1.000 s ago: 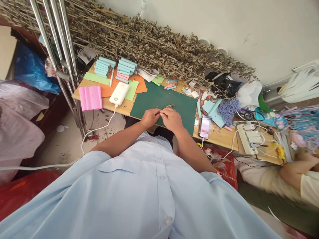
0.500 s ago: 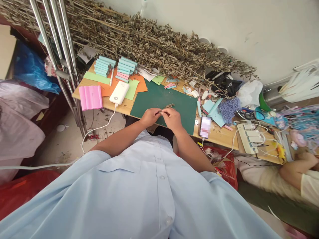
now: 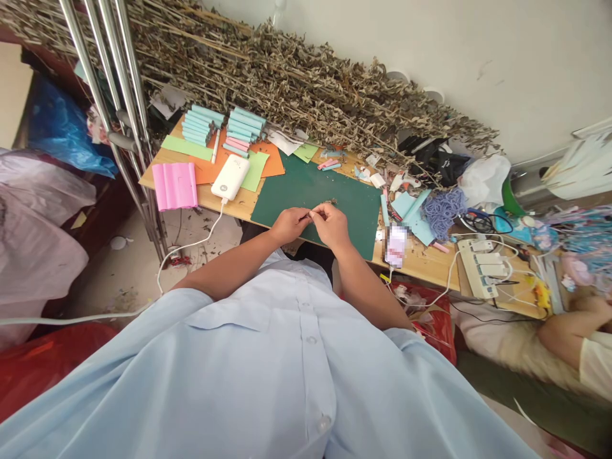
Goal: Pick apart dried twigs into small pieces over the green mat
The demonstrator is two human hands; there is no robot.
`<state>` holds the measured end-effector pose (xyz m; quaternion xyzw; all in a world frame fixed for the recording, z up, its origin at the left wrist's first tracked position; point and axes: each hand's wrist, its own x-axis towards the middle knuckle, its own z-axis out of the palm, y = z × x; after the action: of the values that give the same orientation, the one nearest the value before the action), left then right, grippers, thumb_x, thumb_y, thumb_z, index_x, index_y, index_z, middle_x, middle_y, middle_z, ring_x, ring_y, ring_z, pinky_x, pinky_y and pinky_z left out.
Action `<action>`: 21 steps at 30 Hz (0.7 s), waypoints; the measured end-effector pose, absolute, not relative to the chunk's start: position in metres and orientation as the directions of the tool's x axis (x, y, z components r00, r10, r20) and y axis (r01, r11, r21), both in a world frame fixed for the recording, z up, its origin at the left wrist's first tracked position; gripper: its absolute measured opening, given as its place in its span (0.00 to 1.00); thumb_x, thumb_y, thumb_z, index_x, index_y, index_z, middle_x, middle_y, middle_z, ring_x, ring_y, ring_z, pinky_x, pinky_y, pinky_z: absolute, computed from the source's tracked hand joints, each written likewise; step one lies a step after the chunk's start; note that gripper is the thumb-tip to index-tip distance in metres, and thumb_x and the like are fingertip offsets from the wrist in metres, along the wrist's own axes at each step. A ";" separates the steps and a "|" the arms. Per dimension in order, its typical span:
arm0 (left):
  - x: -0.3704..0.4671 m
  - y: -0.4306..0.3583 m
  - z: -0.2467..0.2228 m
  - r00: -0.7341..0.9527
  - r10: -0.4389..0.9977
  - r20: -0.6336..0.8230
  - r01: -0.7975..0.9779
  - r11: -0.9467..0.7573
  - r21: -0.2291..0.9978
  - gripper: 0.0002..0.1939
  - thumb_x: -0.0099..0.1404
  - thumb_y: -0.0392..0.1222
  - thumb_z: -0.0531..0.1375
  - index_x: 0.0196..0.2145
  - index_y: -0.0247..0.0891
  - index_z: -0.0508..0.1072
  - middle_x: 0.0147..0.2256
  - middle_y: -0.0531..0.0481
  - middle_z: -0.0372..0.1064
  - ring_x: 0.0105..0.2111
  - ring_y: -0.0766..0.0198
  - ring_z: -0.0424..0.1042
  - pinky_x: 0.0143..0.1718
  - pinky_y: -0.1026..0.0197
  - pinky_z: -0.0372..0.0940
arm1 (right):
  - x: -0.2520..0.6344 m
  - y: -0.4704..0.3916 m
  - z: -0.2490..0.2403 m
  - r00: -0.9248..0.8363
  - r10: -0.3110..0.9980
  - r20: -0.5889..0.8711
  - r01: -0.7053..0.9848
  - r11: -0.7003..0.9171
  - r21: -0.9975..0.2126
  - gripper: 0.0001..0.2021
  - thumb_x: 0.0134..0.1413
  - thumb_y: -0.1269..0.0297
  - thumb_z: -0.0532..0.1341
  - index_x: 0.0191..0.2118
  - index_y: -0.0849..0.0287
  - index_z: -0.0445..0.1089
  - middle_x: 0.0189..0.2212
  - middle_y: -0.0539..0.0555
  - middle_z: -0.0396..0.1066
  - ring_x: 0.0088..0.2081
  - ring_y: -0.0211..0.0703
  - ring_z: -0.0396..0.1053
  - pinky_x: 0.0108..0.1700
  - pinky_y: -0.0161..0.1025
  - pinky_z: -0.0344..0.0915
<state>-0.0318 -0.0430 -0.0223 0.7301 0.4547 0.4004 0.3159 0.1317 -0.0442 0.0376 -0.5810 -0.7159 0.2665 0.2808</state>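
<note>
My left hand [image 3: 289, 225] and my right hand [image 3: 331, 225] meet at the near edge of a dark green cutting mat [image 3: 315, 185]. Both are closed in a pinch, fingertips touching or nearly so. Whatever lies between the fingertips is too small and too covered to make out. Just past my right hand's fingers, a few dried brown leaf bits [image 3: 333, 201] show on the mat, partly hidden by the hand.
Dried leafy stalks [image 3: 287, 83] are heaped along the back. Blue paper rolls [image 3: 246, 121], a white power bank [image 3: 230, 177] and pink folded paper [image 3: 174, 185] lie left. Rightward are a phone [image 3: 396, 245], purple yarn [image 3: 444, 213], a power strip [image 3: 479, 268] and another person's arm [image 3: 568, 325].
The view has shifted slightly. My hands stay pinched together, with the right fingers moving a little. Less of the dried leaf bits shows beyond my right hand.
</note>
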 end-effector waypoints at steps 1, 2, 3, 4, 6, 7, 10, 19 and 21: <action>-0.032 -0.043 -0.022 0.267 0.917 0.298 0.405 -0.387 0.828 0.12 0.73 0.42 0.58 0.40 0.36 0.80 0.34 0.46 0.78 0.37 0.59 0.75 0.41 0.60 0.66 | 0.133 -0.047 0.038 -0.193 0.973 0.128 0.675 0.226 -0.703 0.09 0.63 0.58 0.59 0.37 0.53 0.77 0.34 0.51 0.79 0.37 0.46 0.75 0.46 0.43 0.72; -0.032 -0.043 -0.022 0.270 0.916 0.298 0.399 -0.388 0.831 0.12 0.73 0.41 0.58 0.41 0.36 0.80 0.35 0.45 0.78 0.37 0.59 0.75 0.42 0.60 0.66 | 0.135 -0.049 0.039 -0.230 0.959 0.166 0.666 0.280 -0.691 0.10 0.64 0.58 0.59 0.39 0.52 0.77 0.36 0.52 0.80 0.39 0.46 0.76 0.47 0.43 0.72; -0.033 -0.043 -0.022 0.274 0.914 0.299 0.394 -0.391 0.832 0.12 0.73 0.41 0.57 0.42 0.36 0.80 0.37 0.45 0.79 0.38 0.59 0.76 0.43 0.60 0.67 | 0.137 -0.051 0.040 -0.275 0.940 0.202 0.658 0.337 -0.673 0.11 0.65 0.58 0.58 0.40 0.52 0.78 0.39 0.53 0.80 0.42 0.46 0.76 0.50 0.43 0.72; -0.033 -0.043 -0.023 0.278 0.912 0.302 0.390 -0.394 0.832 0.12 0.72 0.40 0.57 0.43 0.36 0.80 0.38 0.45 0.79 0.39 0.59 0.76 0.44 0.60 0.67 | 0.139 -0.054 0.040 -0.317 0.920 0.233 0.651 0.389 -0.652 0.12 0.66 0.58 0.58 0.40 0.52 0.79 0.42 0.54 0.80 0.45 0.47 0.76 0.52 0.44 0.72; -0.033 -0.043 -0.024 0.282 0.908 0.310 0.379 -0.402 0.833 0.12 0.72 0.39 0.56 0.44 0.37 0.80 0.40 0.45 0.80 0.41 0.59 0.77 0.46 0.59 0.68 | 0.143 -0.058 0.041 -0.378 0.888 0.262 0.650 0.457 -0.607 0.13 0.68 0.58 0.57 0.42 0.52 0.80 0.46 0.55 0.79 0.50 0.47 0.76 0.56 0.43 0.70; -0.033 -0.043 -0.025 0.281 0.907 0.315 0.373 -0.405 0.835 0.13 0.72 0.39 0.56 0.45 0.37 0.80 0.41 0.45 0.80 0.41 0.59 0.77 0.46 0.59 0.68 | 0.144 -0.059 0.042 -0.397 0.880 0.260 0.661 0.471 -0.584 0.14 0.69 0.58 0.56 0.43 0.52 0.80 0.47 0.56 0.79 0.51 0.47 0.75 0.56 0.43 0.70; -0.033 -0.043 -0.025 0.287 0.901 0.326 0.361 -0.417 0.834 0.13 0.71 0.38 0.56 0.45 0.37 0.80 0.41 0.45 0.80 0.42 0.58 0.77 0.47 0.59 0.68 | 0.145 -0.060 0.045 -0.426 0.880 0.210 0.721 0.470 -0.509 0.15 0.70 0.58 0.55 0.47 0.51 0.80 0.49 0.56 0.78 0.52 0.47 0.75 0.55 0.42 0.70; -0.034 -0.043 -0.024 0.290 0.900 0.326 0.347 -0.417 0.840 0.13 0.68 0.36 0.56 0.42 0.34 0.80 0.37 0.45 0.79 0.38 0.59 0.76 0.43 0.59 0.67 | 0.134 -0.050 0.076 -0.427 0.904 -0.006 0.851 0.400 -0.339 0.10 0.66 0.56 0.61 0.44 0.49 0.79 0.45 0.52 0.78 0.42 0.46 0.74 0.43 0.41 0.66; -0.034 -0.043 -0.025 0.289 0.899 0.328 0.352 -0.419 0.837 0.12 0.68 0.36 0.56 0.41 0.35 0.80 0.36 0.45 0.78 0.37 0.59 0.75 0.42 0.60 0.67 | 0.132 -0.048 0.079 -0.419 0.908 -0.024 0.858 0.387 -0.338 0.08 0.64 0.57 0.63 0.43 0.49 0.79 0.43 0.51 0.79 0.40 0.46 0.73 0.42 0.41 0.66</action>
<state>-0.0335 -0.0434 -0.0247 0.7323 0.4270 0.4161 0.3290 0.1324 -0.0477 0.0785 -0.5327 -0.8286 0.1509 0.0826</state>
